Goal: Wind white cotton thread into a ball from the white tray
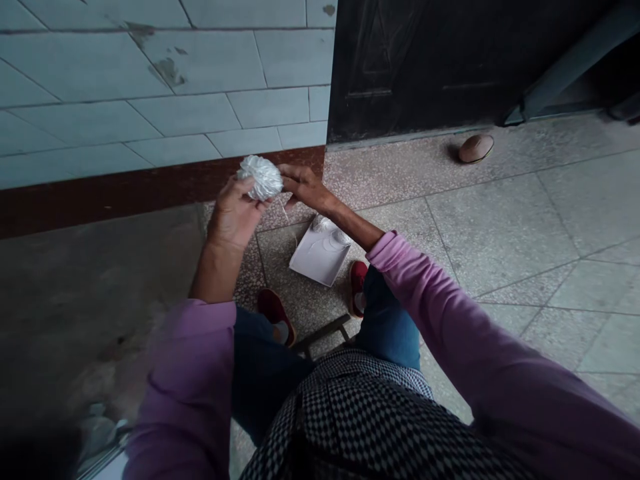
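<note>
A ball of shiny white thread (261, 178) is in my left hand (234, 212), raised in front of the wall's base. My left thumb lies over its near left side, with the other fingers partly hidden behind and below. My right hand (306, 187) is at the ball's right side, its fingertips touching or almost touching it. A thin strand hangs below, close to my right thumb, and seems to pass through those fingers. On the floor beneath, a shallow white box (316, 259) contains white balls (342, 237) of similar thread, partly hidden by my right forearm.
A tiled wall (200, 63) with a brown base strip rises ahead, beside a dark door (385, 67). One brown rounded object (476, 149) lies by the doorway. My red shoes (273, 312) flank the box, near a dark bar (325, 333).
</note>
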Motion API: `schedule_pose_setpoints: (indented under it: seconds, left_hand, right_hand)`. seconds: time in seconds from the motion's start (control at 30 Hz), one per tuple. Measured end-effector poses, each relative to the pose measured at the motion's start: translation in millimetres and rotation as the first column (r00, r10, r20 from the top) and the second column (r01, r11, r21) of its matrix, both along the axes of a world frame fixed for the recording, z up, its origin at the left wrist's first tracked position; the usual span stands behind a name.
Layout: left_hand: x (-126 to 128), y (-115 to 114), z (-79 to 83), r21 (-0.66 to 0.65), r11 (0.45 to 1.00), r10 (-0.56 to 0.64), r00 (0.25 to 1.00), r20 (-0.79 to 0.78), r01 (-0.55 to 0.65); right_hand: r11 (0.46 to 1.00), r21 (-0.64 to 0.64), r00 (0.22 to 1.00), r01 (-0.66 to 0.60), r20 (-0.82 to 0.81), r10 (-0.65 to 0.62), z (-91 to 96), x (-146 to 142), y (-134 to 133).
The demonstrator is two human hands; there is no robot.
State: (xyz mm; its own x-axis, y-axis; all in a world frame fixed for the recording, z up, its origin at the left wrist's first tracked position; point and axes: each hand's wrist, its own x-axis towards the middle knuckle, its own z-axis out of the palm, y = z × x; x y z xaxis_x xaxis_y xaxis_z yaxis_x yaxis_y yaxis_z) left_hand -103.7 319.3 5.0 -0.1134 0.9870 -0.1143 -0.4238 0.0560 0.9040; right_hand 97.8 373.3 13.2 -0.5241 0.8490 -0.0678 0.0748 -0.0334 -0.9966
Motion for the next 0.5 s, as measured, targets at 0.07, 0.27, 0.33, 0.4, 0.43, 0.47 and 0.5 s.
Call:
schedule_pose_setpoints:
  seconds: [0.07, 0.27, 0.33, 0.4, 0.43, 0.47, 0.5]
  left_hand:
    - [8, -5, 0.2, 0.018, 1.0, 0.002, 1.0, -0.022, -0.001]
    - [11, -8, -7.2, 0.041, 0.999, 0.037, 0.997, -0.068, -0.034]
    - [8, -5, -11.4, 0.034, 0.998, 0.059, 0.997, -0.057, -0.057]
    - [4, 0, -15.6, 0.039, 0.996, 0.087, 0.994, -0.07, -0.085]
    - [2, 3, -17.4, 0.044, 0.994, 0.108, 0.99, -0.091, -0.104]
    - [1, 6, -19.0, 0.045, 0.99, 0.136, 0.983, -0.121, -0.131]
    - [-1, 8, -20.2, 0.042, 0.985, 0.173, 0.972, -0.158, -0.168]
  right_hand:
    - [1.0, -0.017, 1.0, -0.006, -0.024, 0.006, -4.3, -1, -5]
    - [0.993, -0.087, 0.997, -0.078, -0.003, 0.078, -11.1, 13, -8]
    - [0.992, -0.042, 0.992, -0.117, 0.04, 0.119, -9.8, 16, -14]
    - [0.989, 0.064, 0.984, -0.137, 0.119, 0.129, -5.7, 17, -22]
    - [0.98, 0.124, 0.977, -0.153, 0.167, 0.131, -2.5, 17, -27]
    - [0.969, 0.175, 0.967, -0.174, 0.217, 0.134, 1.3, 16, -33]
    - [0.957, 0.21, 0.954, -0.199, 0.263, 0.141, 5.5, 16, -37]
